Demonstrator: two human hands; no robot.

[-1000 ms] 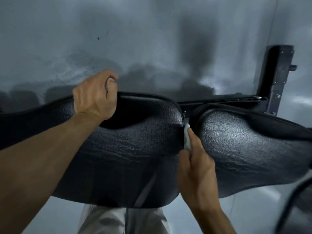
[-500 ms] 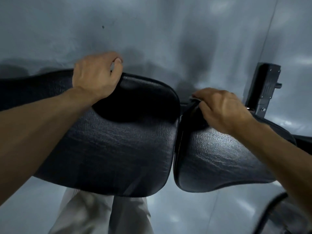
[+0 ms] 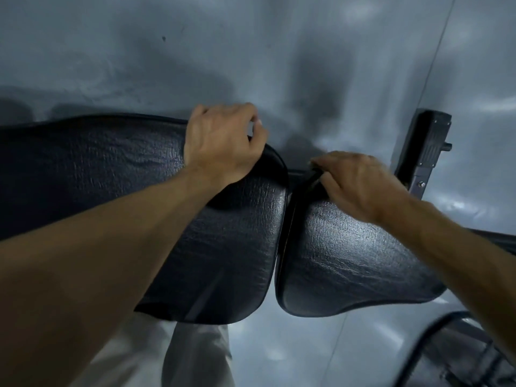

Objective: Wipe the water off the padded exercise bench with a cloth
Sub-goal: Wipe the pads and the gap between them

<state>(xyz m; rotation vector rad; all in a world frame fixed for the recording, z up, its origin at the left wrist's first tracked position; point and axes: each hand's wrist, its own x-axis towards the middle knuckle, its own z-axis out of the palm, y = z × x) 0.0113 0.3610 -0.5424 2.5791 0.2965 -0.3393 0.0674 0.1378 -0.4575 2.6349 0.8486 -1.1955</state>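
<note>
While a person is leaning over a padded exercise bench [image 3: 229,247], both bare hands are resting at the far edge of its black upholstery. The bench is spanning the frame from left to right in two rounded pads of grained, leather-like vinyl, divided by a narrow gap [image 3: 282,247] and catching a dull sheen. The left hand [image 3: 220,143] is hooking over the far right corner of the long pad [image 3: 97,174], its fingers curling down behind the piped edge and gripping it, with the thumb lying just above the corner. The right hand [image 3: 360,182] is sitting at the far left corner of the shorter pad [image 3: 349,263], beside the gap, its fingers bending over the edge of the padding; whether they are clamping anything is impossible to tell, and no cloth is showing in either hand. A black metal upright [image 3: 427,152] with bolts and a side knob is standing beyond the shorter pad's far edge. Smooth grey flooring [image 3: 279,51] is lying under everything, streaked with soft reflections. Pale trousers [image 3: 195,356] are showing below the near edge of the long pad, and a dark curved frame [image 3: 435,328] is crossing the lower right corner.
</note>
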